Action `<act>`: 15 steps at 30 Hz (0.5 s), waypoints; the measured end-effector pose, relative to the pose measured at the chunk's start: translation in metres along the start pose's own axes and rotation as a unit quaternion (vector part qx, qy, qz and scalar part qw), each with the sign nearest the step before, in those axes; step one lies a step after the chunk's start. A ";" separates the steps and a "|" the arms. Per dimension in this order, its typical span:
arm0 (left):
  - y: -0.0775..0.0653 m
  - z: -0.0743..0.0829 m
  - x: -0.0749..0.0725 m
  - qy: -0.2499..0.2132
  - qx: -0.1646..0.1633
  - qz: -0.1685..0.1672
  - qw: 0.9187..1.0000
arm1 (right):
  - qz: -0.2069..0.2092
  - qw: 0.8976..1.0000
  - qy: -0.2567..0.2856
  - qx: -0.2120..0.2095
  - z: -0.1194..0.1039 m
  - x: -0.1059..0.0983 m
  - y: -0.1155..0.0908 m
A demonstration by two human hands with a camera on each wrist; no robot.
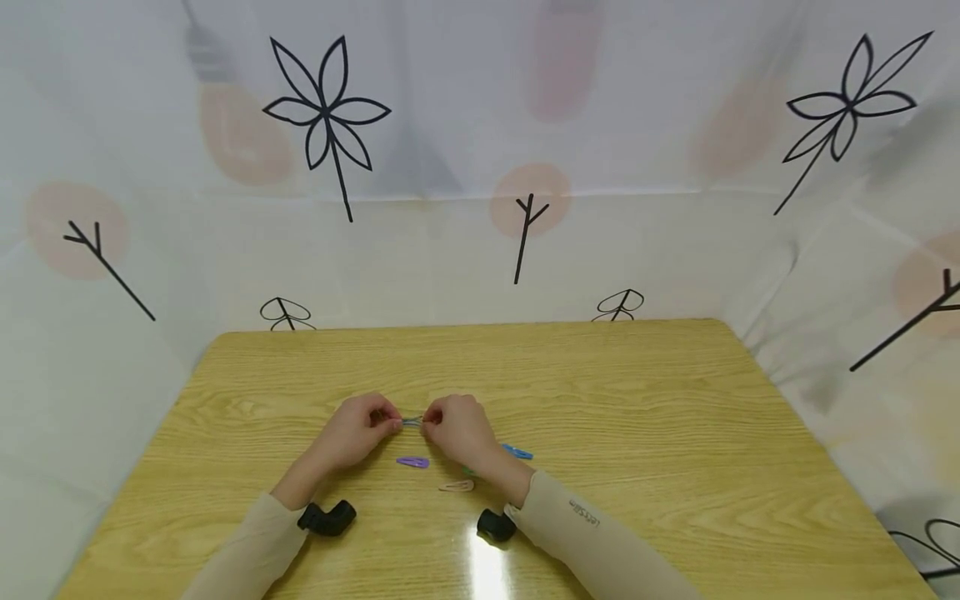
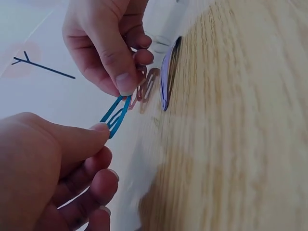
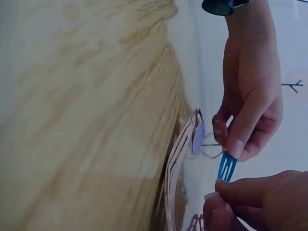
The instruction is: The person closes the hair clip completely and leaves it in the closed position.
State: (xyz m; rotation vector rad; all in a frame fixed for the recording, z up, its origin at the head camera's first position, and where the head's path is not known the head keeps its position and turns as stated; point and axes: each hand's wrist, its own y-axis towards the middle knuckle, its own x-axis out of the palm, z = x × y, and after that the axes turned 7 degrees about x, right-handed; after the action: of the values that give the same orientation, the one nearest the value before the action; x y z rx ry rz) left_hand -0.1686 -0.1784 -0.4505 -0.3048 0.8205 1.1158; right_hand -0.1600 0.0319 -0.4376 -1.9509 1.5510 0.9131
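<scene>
Sleeved forearms (image 1: 255,542) angled inward, fingers (image 2: 84,142) pinching teal clip (image 2: 123,114)

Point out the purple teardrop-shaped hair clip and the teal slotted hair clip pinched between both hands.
Purple teardrop-shaped hair clip (image 1: 412,462): head view, the middle of its body.
Teal slotted hair clip (image 3: 227,167): right wrist view, the exposed middle of its body.
</scene>
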 end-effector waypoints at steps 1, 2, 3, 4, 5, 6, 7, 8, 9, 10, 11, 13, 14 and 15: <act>-0.001 0.001 0.000 -0.009 0.001 0.003 1.000 | 0.003 1.000 0.007 -0.002 0.000 0.000 0.000; -0.002 0.002 -0.001 -0.016 0.001 0.005 1.000 | 0.007 1.000 0.011 -0.004 0.000 -0.001 0.000; -0.003 0.003 -0.001 -0.022 0.002 0.008 1.000 | 0.011 1.000 0.014 -0.007 0.001 -0.001 0.000; -0.004 0.004 -0.001 -0.025 0.004 0.011 1.000 | 0.015 1.000 0.020 -0.010 0.001 -0.001 0.000; -0.004 0.005 -0.002 -0.028 0.004 0.014 0.999 | 0.019 0.999 0.023 -0.013 0.001 -0.002 0.000; -0.005 0.006 -0.002 -0.029 0.006 0.015 0.999 | 0.021 0.999 0.025 -0.017 0.001 -0.002 0.000; -0.005 0.007 -0.002 -0.029 0.007 0.016 0.999 | 0.023 0.999 0.028 -0.021 0.002 -0.002 0.000; -0.006 0.007 -0.003 -0.027 0.010 0.018 0.999 | 0.021 0.999 0.031 -0.026 0.002 -0.002 0.000; -0.006 0.008 -0.003 -0.027 0.012 0.019 0.999 | 0.018 0.999 0.034 -0.033 0.002 -0.002 -0.001; -0.006 0.009 -0.003 -0.027 0.012 0.019 0.999 | 0.013 0.998 0.038 -0.041 0.002 -0.002 -0.001; -0.007 0.010 -0.004 -0.026 0.014 0.019 0.999 | 0.007 0.998 0.041 -0.048 0.003 -0.002 -0.001; -0.007 0.011 -0.004 -0.027 0.014 0.018 0.999 | -0.005 0.997 0.049 -0.059 0.003 -0.003 -0.002; -0.008 0.012 -0.004 -0.028 0.014 0.018 0.999 | -0.010 0.997 0.053 -0.062 0.003 -0.002 -0.002; -0.008 0.012 -0.004 -0.030 0.014 0.019 0.999 | -0.013 0.996 0.056 -0.062 0.003 -0.002 -0.002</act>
State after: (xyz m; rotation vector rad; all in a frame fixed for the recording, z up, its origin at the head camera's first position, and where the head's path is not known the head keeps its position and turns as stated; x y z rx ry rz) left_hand -0.1571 -0.1774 -0.4403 -0.2329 0.7907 1.1427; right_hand -0.1591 0.0362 -0.4379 -2.1380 1.5609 0.9241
